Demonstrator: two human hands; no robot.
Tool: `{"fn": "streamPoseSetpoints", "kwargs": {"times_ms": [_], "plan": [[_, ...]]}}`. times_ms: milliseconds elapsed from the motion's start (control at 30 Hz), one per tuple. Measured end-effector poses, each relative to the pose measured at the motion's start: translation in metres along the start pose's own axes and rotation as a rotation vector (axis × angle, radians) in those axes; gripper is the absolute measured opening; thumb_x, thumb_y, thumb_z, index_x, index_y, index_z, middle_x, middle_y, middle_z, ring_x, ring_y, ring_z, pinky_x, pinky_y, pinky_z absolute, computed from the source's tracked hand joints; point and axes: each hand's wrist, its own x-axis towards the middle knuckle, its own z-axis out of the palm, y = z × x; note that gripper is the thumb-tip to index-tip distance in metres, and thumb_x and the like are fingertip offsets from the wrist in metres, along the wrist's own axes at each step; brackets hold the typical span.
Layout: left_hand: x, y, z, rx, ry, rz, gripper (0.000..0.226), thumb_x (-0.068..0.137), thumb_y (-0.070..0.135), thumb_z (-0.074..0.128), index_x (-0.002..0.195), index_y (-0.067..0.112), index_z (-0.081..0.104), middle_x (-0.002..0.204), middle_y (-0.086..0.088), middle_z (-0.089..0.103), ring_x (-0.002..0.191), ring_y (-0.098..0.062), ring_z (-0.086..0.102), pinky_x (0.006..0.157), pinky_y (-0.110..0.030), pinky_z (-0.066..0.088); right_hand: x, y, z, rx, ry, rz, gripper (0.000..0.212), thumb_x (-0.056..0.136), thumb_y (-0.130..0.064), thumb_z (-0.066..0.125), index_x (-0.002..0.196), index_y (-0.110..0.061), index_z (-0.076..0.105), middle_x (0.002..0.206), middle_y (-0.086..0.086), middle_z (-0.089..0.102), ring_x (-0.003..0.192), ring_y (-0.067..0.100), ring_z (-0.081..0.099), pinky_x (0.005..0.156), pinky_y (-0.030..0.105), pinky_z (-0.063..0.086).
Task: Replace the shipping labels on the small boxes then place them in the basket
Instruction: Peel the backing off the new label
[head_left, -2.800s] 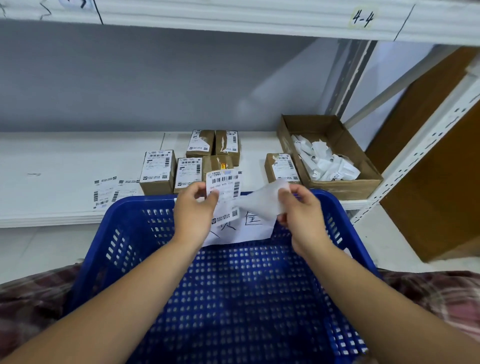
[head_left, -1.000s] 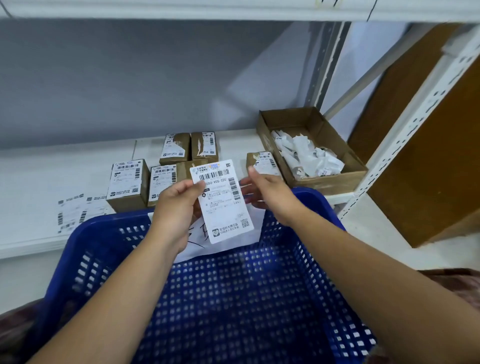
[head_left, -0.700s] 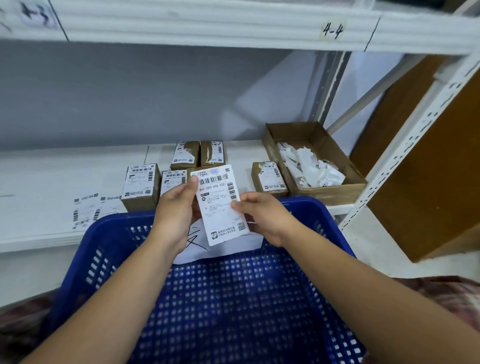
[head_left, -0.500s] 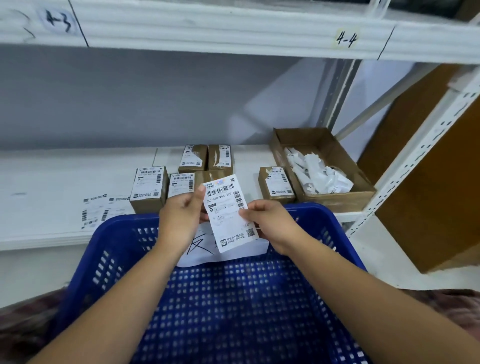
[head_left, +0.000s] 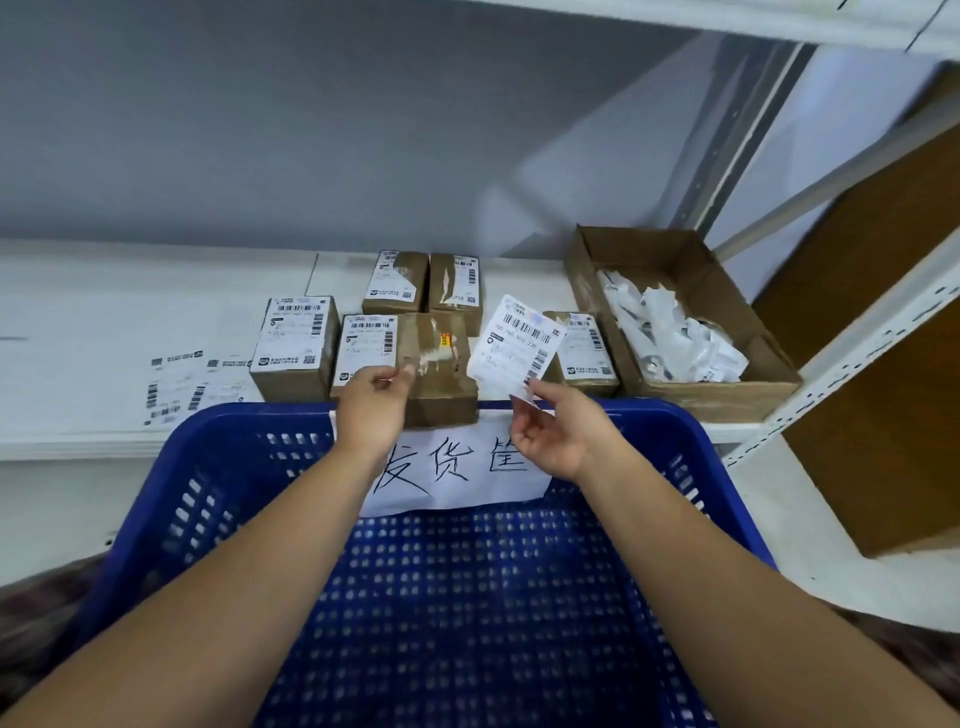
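My right hand (head_left: 556, 431) pinches the lower corner of a white shipping label (head_left: 517, 345) and holds it up over the basket's far rim. My left hand (head_left: 374, 410) holds nothing; its fingertips reach the top of a bare brown box (head_left: 441, 364) that carries no label and stands at the shelf's front edge. Several small labelled boxes surround it, such as one at the left (head_left: 293, 340) and one at the right (head_left: 584, 348). The blue plastic basket (head_left: 208, 467) lies right below my arms, with no box inside.
An open cardboard box (head_left: 613, 270) at the right of the shelf holds crumpled white backing paper. Loose labels (head_left: 192, 379) lie flat on the white shelf at the left. A handwritten paper sign (head_left: 457, 467) hangs on the basket's far wall. A shelf post (head_left: 857, 332) rises at the right.
My right hand dropped the peeled backing and took the label over from my left hand. My left hand let go and moved to the bare box.
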Motion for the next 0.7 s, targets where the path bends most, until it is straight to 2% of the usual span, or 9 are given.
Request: {"fn": "streamPoseSetpoints", "kwargs": {"times_ms": [67, 133, 200, 267, 333, 400, 533, 633, 700], "plan": [[0.010, 0.003, 0.005, -0.060, 0.024, -0.058, 0.043, 0.091, 0.037, 0.059, 0.120, 0.005, 0.058, 0.117, -0.004, 0.059, 0.105, -0.019, 0.053, 0.093, -0.030, 0.040, 0.008, 0.000, 0.009, 0.015, -0.019, 0.006, 0.006, 0.096, -0.006, 0.056, 0.091, -0.005, 0.058, 0.085, 0.012, 0.064, 0.072, 0.015, 0.057, 0.061, 0.021, 0.041], [0.021, 0.004, 0.010, -0.096, 0.026, -0.100, 0.041, 0.090, 0.036, 0.060, 0.118, 0.006, 0.059, 0.117, -0.004, 0.062, 0.106, -0.022, 0.058, 0.096, -0.034, 0.044, 0.017, 0.000, 0.018, -0.017, -0.046, 0.015, 0.004, 0.096, -0.006, 0.056, 0.093, -0.005, 0.059, 0.085, 0.012, 0.066, 0.074, 0.016, 0.058, 0.061, 0.021, 0.041], [0.030, 0.003, 0.013, -0.117, 0.012, -0.118, 0.025, 0.090, 0.034, 0.060, 0.099, 0.011, 0.063, 0.109, -0.008, 0.067, 0.101, -0.025, 0.063, 0.095, -0.037, 0.047, 0.024, 0.001, 0.027, -0.073, -0.069, 0.021, 0.005, 0.097, -0.008, 0.055, 0.093, -0.006, 0.058, 0.076, 0.011, 0.070, 0.070, 0.016, 0.059, 0.058, 0.021, 0.041], [0.033, 0.003, 0.015, -0.138, -0.007, -0.131, 0.019, 0.093, 0.030, 0.057, 0.084, 0.014, 0.063, 0.100, -0.008, 0.068, 0.096, -0.025, 0.064, 0.089, -0.032, 0.047, 0.031, 0.003, 0.033, -0.115, -0.084, 0.016, 0.007, 0.097, -0.009, 0.053, 0.093, -0.008, 0.059, 0.066, 0.007, 0.071, 0.067, 0.014, 0.060, 0.056, 0.021, 0.041], [0.031, 0.001, 0.018, -0.141, -0.018, -0.140, 0.021, 0.096, 0.026, 0.053, 0.095, 0.009, 0.066, 0.099, -0.007, 0.066, 0.093, -0.023, 0.062, 0.080, -0.026, 0.043, 0.034, 0.006, 0.036, -0.135, -0.093, 0.008, 0.008, 0.097, -0.010, 0.053, 0.093, -0.009, 0.060, 0.070, 0.005, 0.072, 0.067, 0.012, 0.062, 0.054, 0.020, 0.041], [0.028, -0.001, 0.020, -0.151, -0.010, -0.131, 0.025, 0.097, 0.025, 0.050, 0.109, 0.007, 0.064, 0.102, -0.006, 0.064, 0.092, -0.020, 0.059, 0.077, -0.025, 0.040, 0.035, 0.009, 0.036, -0.145, -0.105, 0.002, 0.008, 0.097, -0.011, 0.052, 0.095, -0.010, 0.060, 0.079, 0.004, 0.071, 0.067, 0.011, 0.064, 0.050, 0.019, 0.042], [0.020, -0.001, 0.016, -0.181, 0.023, -0.101, 0.019, 0.097, 0.029, 0.051, 0.106, 0.013, 0.056, 0.088, 0.005, 0.058, 0.075, -0.007, 0.052, 0.060, -0.020, 0.036, 0.027, 0.013, 0.030, -0.155, -0.140, -0.003, 0.008, 0.096, -0.011, 0.052, 0.098, -0.010, 0.060, 0.084, 0.005, 0.072, 0.073, 0.014, 0.066, 0.053, 0.020, 0.046], [0.009, 0.003, 0.008, -0.242, -0.042, -0.172, 0.013, 0.096, 0.025, 0.053, 0.103, 0.015, 0.049, 0.100, -0.008, 0.063, 0.083, -0.019, 0.056, 0.066, -0.027, 0.043, 0.013, 0.012, 0.026, -0.171, -0.148, -0.040, 0.010, 0.096, -0.010, 0.052, 0.101, -0.010, 0.061, 0.080, 0.004, 0.073, 0.070, 0.013, 0.067, 0.054, 0.019, 0.047], [-0.001, 0.013, -0.001, -0.348, -0.123, -0.247, 0.021, 0.093, 0.016, 0.056, 0.111, 0.012, 0.045, 0.106, -0.016, 0.063, 0.078, -0.022, 0.059, 0.067, -0.032, 0.048, -0.001, 0.008, 0.024, -0.185, -0.141, -0.072, 0.010, 0.096, -0.011, 0.052, 0.101, -0.010, 0.061, 0.078, 0.003, 0.073, 0.065, 0.012, 0.068, 0.052, 0.018, 0.047]]}}
